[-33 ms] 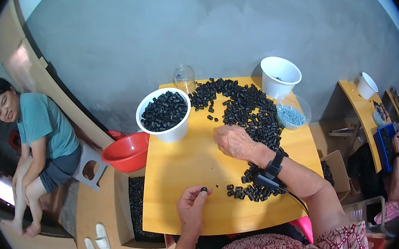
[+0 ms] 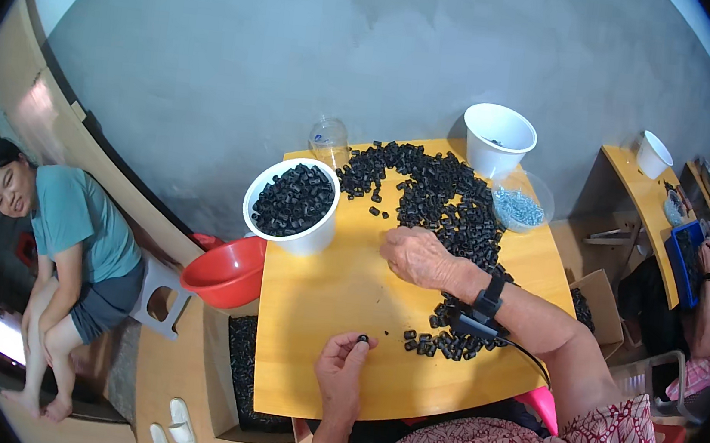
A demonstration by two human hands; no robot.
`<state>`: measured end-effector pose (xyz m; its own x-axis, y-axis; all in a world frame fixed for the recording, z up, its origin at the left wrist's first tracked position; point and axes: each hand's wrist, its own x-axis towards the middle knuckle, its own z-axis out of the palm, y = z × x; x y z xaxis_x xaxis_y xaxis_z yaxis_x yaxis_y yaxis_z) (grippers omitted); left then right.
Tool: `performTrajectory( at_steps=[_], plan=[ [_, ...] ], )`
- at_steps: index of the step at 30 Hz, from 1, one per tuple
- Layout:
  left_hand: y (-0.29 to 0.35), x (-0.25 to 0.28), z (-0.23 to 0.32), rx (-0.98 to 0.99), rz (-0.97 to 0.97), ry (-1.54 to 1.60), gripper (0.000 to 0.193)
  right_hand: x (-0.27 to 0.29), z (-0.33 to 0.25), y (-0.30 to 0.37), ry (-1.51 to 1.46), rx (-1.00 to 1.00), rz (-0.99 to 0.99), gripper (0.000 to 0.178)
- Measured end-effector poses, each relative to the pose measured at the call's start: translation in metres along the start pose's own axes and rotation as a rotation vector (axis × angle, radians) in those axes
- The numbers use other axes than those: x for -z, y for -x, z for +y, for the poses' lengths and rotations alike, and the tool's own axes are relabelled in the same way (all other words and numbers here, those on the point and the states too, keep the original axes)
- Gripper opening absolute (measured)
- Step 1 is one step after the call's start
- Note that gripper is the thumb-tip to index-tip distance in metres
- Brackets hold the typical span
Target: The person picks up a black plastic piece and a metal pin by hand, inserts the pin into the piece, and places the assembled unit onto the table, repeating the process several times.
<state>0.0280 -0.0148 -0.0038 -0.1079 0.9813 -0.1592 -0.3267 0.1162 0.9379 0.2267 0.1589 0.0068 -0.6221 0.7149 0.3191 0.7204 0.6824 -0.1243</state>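
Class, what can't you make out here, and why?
Head view: whether the right hand holds anything; its back hides the grip.
Head view: details of the black piece in the left hand; too small.
Head view: part of the left cardboard box; the table covers it.

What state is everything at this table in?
Left grip, closed on a black piece
Right grip, curled, contents hidden
Near white bucket, heaped with black pieces
Black pile, spread loose
Far white bucket, open, barely filled
Clear tub, holding small metal parts
Red basin, upright, open
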Motion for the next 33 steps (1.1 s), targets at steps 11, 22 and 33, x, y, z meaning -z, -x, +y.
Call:
performTrajectory(
  at_steps=[11, 22, 33],
  plan=[
    [0.007, 0.001, -0.006, 0.000, 0.047, -0.015, 0.012, 0.003, -0.022, 0.023, -0.211, -0.090, -0.043, 0.007],
    [0.005, -0.004, 0.003, -0.075, 0.023, 0.052, 0.013, 0.032, -0.061, 0.039, -0.556, -0.098, -0.007, 0.015],
    [0.014, -0.008, 0.009, -0.010, -0.060, 0.080, 0.016, 0.060, -0.115, 0.071, -0.768, -0.015, 0.174, 0.024]
  ],
)
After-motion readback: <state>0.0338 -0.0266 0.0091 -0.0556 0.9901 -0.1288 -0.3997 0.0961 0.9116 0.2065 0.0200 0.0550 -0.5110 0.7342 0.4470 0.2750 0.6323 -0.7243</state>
